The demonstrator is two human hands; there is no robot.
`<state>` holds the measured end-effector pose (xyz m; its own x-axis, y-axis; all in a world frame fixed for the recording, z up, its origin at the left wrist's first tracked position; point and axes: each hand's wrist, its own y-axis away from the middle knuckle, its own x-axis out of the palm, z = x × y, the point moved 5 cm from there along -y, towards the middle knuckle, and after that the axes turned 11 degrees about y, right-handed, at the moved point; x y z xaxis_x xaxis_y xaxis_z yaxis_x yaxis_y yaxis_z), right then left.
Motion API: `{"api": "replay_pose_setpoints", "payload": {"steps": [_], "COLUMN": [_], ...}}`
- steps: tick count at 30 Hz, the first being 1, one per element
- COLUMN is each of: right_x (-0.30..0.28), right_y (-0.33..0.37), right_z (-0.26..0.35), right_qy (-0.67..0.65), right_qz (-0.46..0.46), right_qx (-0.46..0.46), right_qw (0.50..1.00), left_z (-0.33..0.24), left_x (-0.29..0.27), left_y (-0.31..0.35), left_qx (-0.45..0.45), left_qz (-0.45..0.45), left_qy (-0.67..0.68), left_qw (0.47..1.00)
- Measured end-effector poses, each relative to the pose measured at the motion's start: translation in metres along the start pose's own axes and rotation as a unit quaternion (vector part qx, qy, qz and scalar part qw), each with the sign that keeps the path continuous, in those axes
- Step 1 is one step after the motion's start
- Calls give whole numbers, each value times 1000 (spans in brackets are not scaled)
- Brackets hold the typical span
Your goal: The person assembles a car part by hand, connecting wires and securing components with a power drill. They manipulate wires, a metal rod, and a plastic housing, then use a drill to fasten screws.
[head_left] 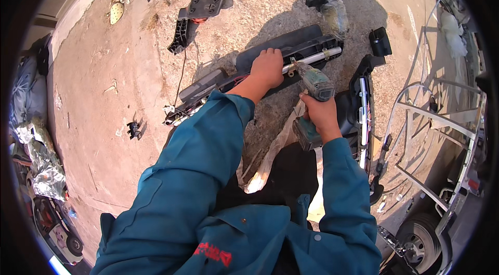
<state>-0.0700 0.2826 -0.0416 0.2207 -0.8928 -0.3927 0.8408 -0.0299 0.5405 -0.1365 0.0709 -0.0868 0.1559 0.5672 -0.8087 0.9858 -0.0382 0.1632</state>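
My right hand (322,115) is wrapped round the grip of a green cordless drill (318,87). Its tip points up and left, at a silver metal tube (317,57) that runs along a long black plastic car part (286,39). That part lies slantwise on the ground, looking like a dashboard assembly. My left hand (267,69) is closed over its middle, just left of the drill tip; the fingertips are hidden. Whether the bit touches a screw is too small to tell.
Another black part with a metal tube (363,119) lies by my right forearm. Beyond are a black bracket piece (205,7) and a black box-shaped piece (380,42). A metal frame (436,119) and a wheel (420,244) stand at right; plastic bags (49,176) lie left.
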Motion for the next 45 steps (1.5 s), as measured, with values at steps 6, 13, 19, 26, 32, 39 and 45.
{"api": "replay_pose_setpoints", "payload": {"steps": [6, 13, 19, 26, 32, 39, 45], "right_x": [-5, -14, -10, -21, -3, -11, -12], "right_y": [-1, -5, -5, -23, -5, 8, 16], "right_z": [13, 17, 15, -12, 13, -1, -12], "right_qy": [-45, 9, 12, 128, 220, 202, 180], "right_qz": [35, 34, 36, 9, -46, -34, -68], "right_qx": [20, 22, 10, -7, -65, -31, -47], "right_qw": [998, 999, 999, 992, 972, 978, 980], "left_z": [2, 0, 0, -21, -18, -47, -45], "left_x": [1, -1, -6, -6, -8, 10, 11], "left_y": [0, 2, 6, 0, -3, -1, -1], "left_qx": [-1, -12, -21, -10, 83, 225, 193], "left_qz": [-12, -10, -7, 10, -88, -114, -91], "left_qy": [1, 2, 9, 2, 11, -54, -80], "left_qw": [1000, 1000, 1000, 1000, 993, 966, 974]}}
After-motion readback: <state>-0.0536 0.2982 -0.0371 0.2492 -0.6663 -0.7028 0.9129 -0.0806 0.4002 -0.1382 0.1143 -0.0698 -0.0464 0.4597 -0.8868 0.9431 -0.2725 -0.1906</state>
